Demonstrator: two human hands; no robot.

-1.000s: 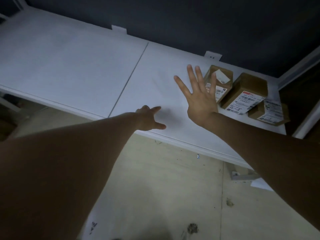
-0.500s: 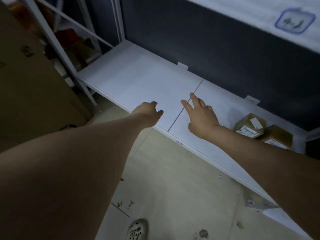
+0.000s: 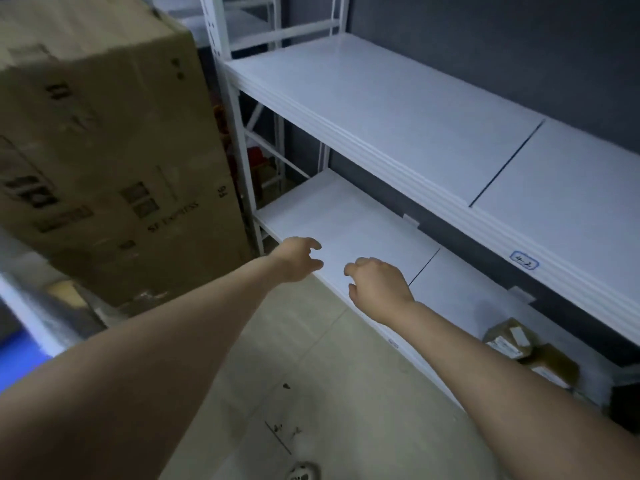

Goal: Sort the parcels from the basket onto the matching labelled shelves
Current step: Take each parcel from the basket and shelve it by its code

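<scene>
White metal shelves (image 3: 398, 109), grey floor (image 3: 311, 393), both hands (image 3: 298, 259) empty, fingers (image 3: 356, 263) loosely curled.

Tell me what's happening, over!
Left hand and right hand both empty, fingers loosely curled. Small brown cardboard parcels sitting on the white metal lower shelf. Nothing in the way.

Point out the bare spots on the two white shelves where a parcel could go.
The upper white metal shelf is bare across both panels. The lower white shelf is bare from its left post to past the seam. Only its right end is crowded, by small brown cardboard parcels.
</scene>
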